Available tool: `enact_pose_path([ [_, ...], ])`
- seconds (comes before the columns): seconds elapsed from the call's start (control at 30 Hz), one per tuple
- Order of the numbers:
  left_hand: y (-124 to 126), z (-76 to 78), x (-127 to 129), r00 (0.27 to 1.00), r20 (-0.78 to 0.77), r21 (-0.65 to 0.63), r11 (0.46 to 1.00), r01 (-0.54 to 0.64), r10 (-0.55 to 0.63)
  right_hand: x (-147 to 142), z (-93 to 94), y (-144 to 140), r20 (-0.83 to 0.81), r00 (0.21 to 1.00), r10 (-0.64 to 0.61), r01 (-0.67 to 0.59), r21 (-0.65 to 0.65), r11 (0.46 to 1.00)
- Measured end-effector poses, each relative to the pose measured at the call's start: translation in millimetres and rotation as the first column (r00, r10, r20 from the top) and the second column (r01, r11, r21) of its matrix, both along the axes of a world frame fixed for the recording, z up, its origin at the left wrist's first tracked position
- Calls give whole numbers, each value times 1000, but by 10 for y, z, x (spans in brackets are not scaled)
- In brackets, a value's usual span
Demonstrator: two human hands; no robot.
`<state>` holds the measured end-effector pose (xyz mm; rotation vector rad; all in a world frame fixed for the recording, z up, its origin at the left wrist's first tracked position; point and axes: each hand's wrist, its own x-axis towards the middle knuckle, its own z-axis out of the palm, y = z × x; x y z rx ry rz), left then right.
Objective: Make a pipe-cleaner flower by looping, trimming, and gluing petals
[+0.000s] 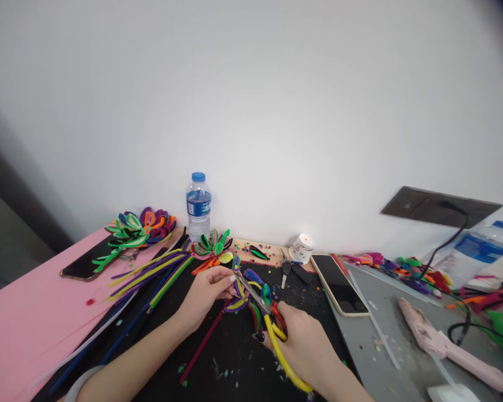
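Note:
Near the middle of the black work surface, my left hand pinches a purple and yellow pipe-cleaner piece between thumb and fingers. My right hand is wrapped round long-nose pliers with yellow and red grips. Their metal jaws reach to the piece, close to my left fingertips. Whether the jaws are closed on it, I cannot tell. More looped petals, among them a red and green one, lie around the jaws. A dark red pipe cleaner extends down from the loops.
Loose pipe cleaners and a finished-looking green and pink flower lie behind my left hand. A water bottle and paper cup stand by the wall. To the right are a phone and a pink glue gun with a cord.

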<state>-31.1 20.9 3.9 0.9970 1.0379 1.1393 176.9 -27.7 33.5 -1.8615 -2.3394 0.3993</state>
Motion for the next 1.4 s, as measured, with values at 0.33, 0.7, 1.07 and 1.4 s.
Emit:
enact_pose_path([
  [0.33,-5,-17,5,1000,-17,6,1000,26,-26,-17,17,-21,15,1000,5,-5,2,1000],
  [0.7,-17,23,2,1000,0,10,1000,8,-8,-8,11,-27,21,1000,2,-2,16,1000],
  [1.07,-16,17,-1,1000,-14,21,1000,-5,6,1,-4,-19,33,999,-2,1,3,1000],
  [1.4,-11,32,-11,1000,22,30,999,14,-15,-1,-17,-15,-3,999,39,-39,5,999],
])
